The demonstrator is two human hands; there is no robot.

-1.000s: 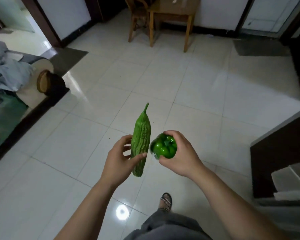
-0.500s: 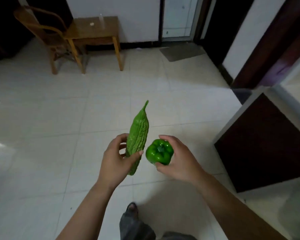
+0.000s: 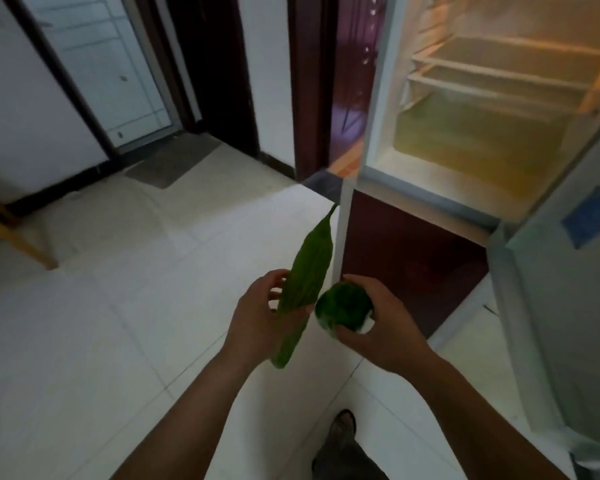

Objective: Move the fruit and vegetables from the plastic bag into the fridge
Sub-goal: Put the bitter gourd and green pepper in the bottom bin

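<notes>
A blurred bitter gourd (image 3: pixel 307 282) is gripped by the left hand (image 3: pixel 264 318), a green pepper (image 3: pixel 342 306), partly hidden, by the right hand (image 3: pixel 381 327); the open fridge (image 3: pixel 371 133), cut off, is seen at 1 o'clock.

the whole frame is motion-blurred. the fridge (image 3: pixel 482 140) is cut off by the top and right edges, its shelf contents unreadable. the blue label (image 3: pixel 591 216) on its door cannot be read. the left hand (image 3: pixel 260 327) hides part of the bitter gourd (image 3: pixel 309 271); the right hand (image 3: pixel 381 327) covers the green pepper's (image 3: pixel 342 306) underside.
</notes>
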